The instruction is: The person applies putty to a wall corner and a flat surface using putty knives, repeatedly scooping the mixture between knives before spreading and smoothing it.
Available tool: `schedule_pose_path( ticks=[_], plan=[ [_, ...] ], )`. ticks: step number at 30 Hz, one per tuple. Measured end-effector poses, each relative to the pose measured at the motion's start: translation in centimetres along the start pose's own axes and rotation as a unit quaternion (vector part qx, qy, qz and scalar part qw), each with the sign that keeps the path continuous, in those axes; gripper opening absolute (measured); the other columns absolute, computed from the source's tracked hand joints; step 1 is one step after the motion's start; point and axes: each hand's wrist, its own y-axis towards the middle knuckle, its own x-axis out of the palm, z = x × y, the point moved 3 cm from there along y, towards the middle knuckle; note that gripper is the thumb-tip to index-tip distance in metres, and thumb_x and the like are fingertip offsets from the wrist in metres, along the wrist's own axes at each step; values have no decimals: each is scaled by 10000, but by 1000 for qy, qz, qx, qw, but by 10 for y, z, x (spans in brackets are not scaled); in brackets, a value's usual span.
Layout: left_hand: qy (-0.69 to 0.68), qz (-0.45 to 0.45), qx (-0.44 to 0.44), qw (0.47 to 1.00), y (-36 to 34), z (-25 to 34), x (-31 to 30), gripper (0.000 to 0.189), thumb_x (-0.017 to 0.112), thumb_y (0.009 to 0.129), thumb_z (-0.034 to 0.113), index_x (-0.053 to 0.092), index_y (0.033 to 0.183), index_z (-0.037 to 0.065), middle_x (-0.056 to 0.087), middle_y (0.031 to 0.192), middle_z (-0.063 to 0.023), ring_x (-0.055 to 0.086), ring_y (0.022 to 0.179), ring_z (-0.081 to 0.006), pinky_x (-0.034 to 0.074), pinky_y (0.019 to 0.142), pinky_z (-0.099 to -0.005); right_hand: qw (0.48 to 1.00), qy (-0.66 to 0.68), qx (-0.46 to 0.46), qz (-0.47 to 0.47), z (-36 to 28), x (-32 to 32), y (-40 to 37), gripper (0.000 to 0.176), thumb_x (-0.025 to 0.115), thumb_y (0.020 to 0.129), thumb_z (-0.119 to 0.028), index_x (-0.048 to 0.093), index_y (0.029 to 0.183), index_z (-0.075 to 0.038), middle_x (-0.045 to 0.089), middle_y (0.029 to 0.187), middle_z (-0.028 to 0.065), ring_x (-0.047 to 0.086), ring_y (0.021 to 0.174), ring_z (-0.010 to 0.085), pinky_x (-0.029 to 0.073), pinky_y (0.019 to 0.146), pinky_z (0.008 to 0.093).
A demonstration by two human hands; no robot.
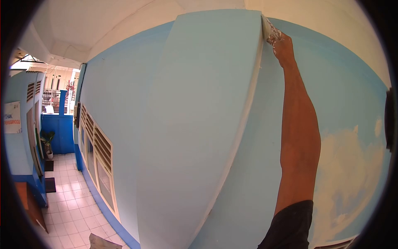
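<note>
"White smears mark that pale, flat hand tool (267, 31); where is it?"

"High up, at the right edge of the light-blue painted pillar (199, 103), near the cream ceiling (124, 29)."

"And around it?"

"A light-blue wall (269, 124) with a blotchy cream patch (348, 170) at right. At left, cream-framed louvred windows (99, 153) and a pale tiled floor (70, 195) running to a blue gate (56, 135)."

"The hands?"

"The bare right arm (299, 124) reaches up from a black sleeve (290, 226), the right hand's (283, 47) fingers closed round the tool. The left hand's fingers I can't tell."
</note>
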Motion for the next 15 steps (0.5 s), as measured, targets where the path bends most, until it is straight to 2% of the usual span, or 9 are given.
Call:
schedule_pose_path(
  ticks=[4,7,10,13,15],
  plan=[
    [6,1,17,1000,-3,-4,6,367,530,982,144,468,1294,-39,615,1119,-154,637,948,-270,587,727,-403,999,25,3,-23,10,9,-14,475,561,876,23,629,1335,-78,563,771,-18,381,590,78,359,515,265],
    [-2,-7,12,1000,1,-13,1,368,522,984,155,461,1296,-31,614,1114,-151,636,931,-275,585,721,-406,997,13,43,-55,-4,2,-46,598,486,825,80,605,1376,-120,554,766,-14,368,547,76,352,478,268],
    [22,-9,8,1000,7,-20,-2,376,524,982,167,453,1308,-4,609,1104,-146,636,926,-283,586,721,-415,996,-11,42,-83,1,2,-79,623,443,809,111,616,1359,-124,669,890,123,525,571,142,473,549,326],
    [46,-1,-20,999,9,-23,1,388,531,979,184,446,1323,27,604,1095,-135,636,928,-284,585,721,-420,997,-36,-9,-67,1,3,-107,641,424,803,124,614,1363,-124,651,838,99,513,540,128,460,518,310],
    [34,-15,-48,998,11,-26,6,386,532,980,193,446,1327,45,601,1086,-123,636,923,-278,585,717,-419,996,-52,-4,-70,-3,2,-127,652,420,799,131,609,1368,-125,659,843,98,514,530,127,461,511,301]
  ],
)
